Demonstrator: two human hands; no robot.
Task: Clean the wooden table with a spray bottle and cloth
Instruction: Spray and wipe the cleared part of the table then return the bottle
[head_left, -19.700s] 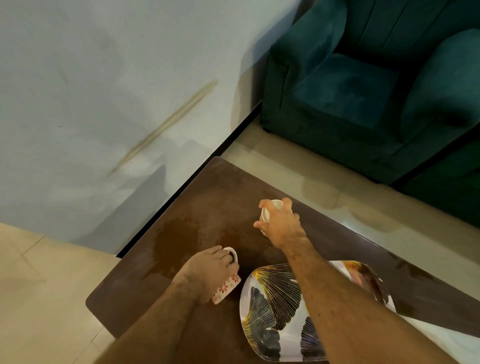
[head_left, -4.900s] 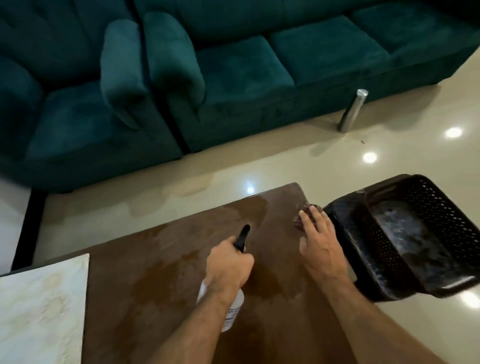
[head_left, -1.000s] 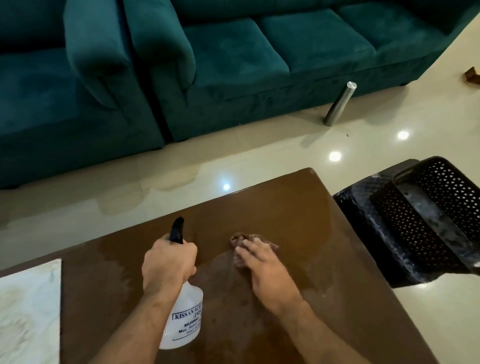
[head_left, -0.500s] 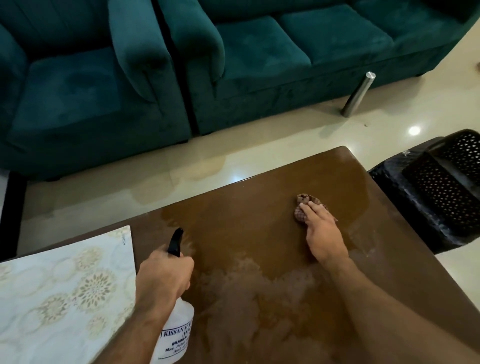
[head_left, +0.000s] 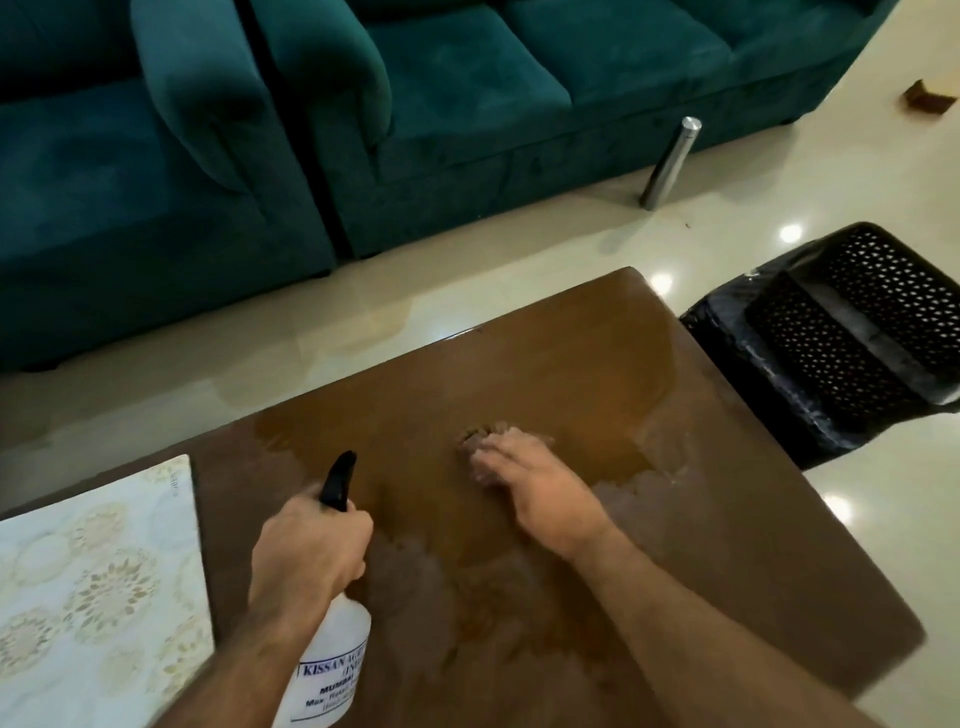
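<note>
Right hand (head_left: 540, 488) flat, pressing the cloth (head_left: 475, 434) on the wet surface (head_left: 597, 364); left hand (head_left: 306, 551) grips the spray bottle (head_left: 332, 654) — streaks likely if the dull patches get missed.

The right hand (head_left: 540, 488) has dragged the cloth (head_left: 480, 439) back from the table's (head_left: 727, 519) right side toward its middle. It now sits nearer the left hand (head_left: 306, 556) gripping the spray bottle (head_left: 332, 654).
</note>
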